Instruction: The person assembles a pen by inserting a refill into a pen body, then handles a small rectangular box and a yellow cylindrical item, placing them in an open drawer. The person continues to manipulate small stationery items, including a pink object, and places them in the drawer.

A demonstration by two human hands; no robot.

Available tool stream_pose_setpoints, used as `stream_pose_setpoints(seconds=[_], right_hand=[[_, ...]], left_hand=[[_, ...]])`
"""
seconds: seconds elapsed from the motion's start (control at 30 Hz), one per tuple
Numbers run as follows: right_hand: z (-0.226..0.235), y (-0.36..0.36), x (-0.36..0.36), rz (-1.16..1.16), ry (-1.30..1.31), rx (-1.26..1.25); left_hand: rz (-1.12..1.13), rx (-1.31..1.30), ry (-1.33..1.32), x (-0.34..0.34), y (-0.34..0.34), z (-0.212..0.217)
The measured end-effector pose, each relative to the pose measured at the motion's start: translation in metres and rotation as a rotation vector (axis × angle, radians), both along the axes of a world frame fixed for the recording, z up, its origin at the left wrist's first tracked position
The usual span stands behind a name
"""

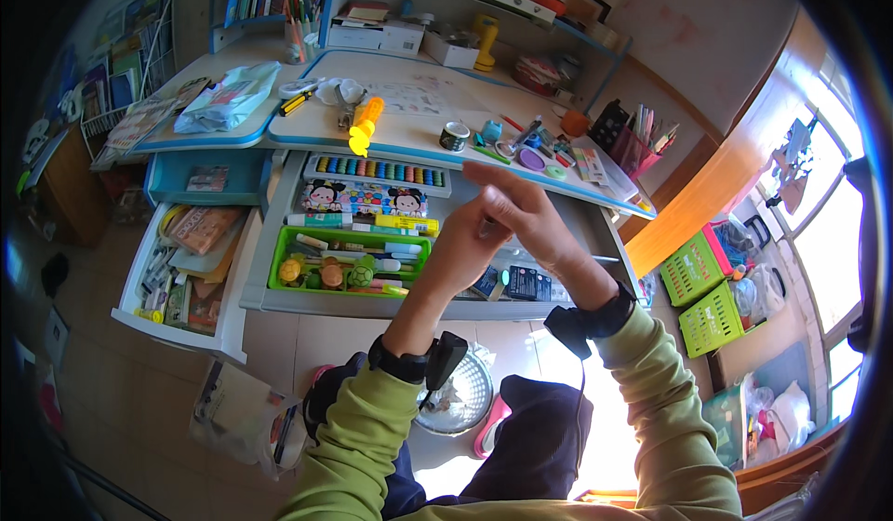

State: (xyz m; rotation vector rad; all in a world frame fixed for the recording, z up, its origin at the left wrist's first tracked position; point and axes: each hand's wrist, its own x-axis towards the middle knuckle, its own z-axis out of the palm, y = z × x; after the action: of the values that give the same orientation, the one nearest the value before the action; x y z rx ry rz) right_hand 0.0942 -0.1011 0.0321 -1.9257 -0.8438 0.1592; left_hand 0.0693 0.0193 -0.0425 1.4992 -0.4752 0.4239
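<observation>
Both hands meet above the open grey centre drawer of a white-and-blue study desk, w/ green sleeves and black wrist straps on both forearms. Left hand is raised, fingers curled inward toward the right hand; can't tell if sth small is pinched there, as the contact spot is hidden. Right hand lies over the left one, fingers stretched out flat & close together, pointing left, touching the left hand's fingertips. Below & left of the hands, inside the drawer: a bright green plastic tray w/ pens and small round toys, a cartoon-print pencil box behind it, and a flat set of coloured paint pots at the back. Dark small boxes sit in the drawer just under the hands. On the desk top, a yellow-orange flashlight-shaped toy lies near the front edge, well apart from the hands. Left side drawer is open too, full of booklets.
</observation>
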Motion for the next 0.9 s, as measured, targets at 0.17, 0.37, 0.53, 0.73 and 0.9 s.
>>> stream_pose_setpoints(seconds=[0.17, 0.37, 0.53, 0.73, 0.9], right_hand=[[-0.006, -0.013, 0.001, -0.045, -0.034, 0.179], [-0.020, -0.015, -0.001, -0.080, -0.016, 0.145], [-0.014, -0.006, -0.002, -0.159, -0.276, -0.043], [-0.003, -0.005, -0.011, -0.170, -0.356, -0.153], [0.010, -0.017, 0.005, -0.171, -0.292, -0.290]], left_hand=[[-0.177, -0.300, 0.074, 0.001, 0.015, 0.003], [-0.002, 0.152, 0.094, -0.008, 0.032, 0.006], [-0.067, 0.078, 0.005, 0.001, 0.026, -0.004], [-0.123, 0.111, 0.010, -0.004, 0.031, -0.009], [0.007, -0.183, 0.056, -0.009, 0.058, 0.004]])
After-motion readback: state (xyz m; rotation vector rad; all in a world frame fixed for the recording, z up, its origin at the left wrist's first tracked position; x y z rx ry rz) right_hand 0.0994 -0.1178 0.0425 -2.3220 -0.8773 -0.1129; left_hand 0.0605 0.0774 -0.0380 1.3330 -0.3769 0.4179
